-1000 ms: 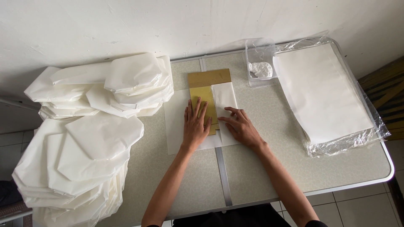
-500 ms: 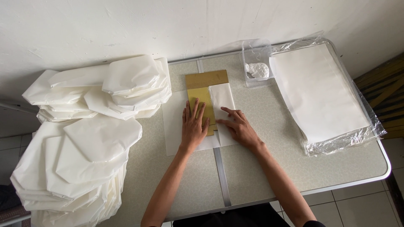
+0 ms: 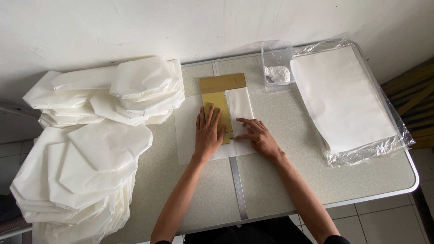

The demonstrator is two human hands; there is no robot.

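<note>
The table [image 3: 289, 190] has bare room along its lower edge; folded white paper piles [image 3: 90, 149] crowd the left. At centre, a white sheet [image 3: 190, 126] wraps a gold card [image 3: 222, 83]; left hand [image 3: 209, 133] and right hand [image 3: 257, 135] press flat, grasping nothing

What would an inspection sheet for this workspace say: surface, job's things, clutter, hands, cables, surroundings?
Surface: speckled folding table with a metal centre strip.
Job's things: white paper sheet lying flat, a tan cardboard template on it, the sheet's right side folded over the template.
Clutter: stack of white sheets in clear plastic wrap at right; clear tub holding something white; piles of folded white paper at left.
Hands: left hand flat on the template; right hand pressing the folded flap; no grip closed on anything.
Cables: nothing seen.
Surroundings: white wall, tiled floor.
</note>
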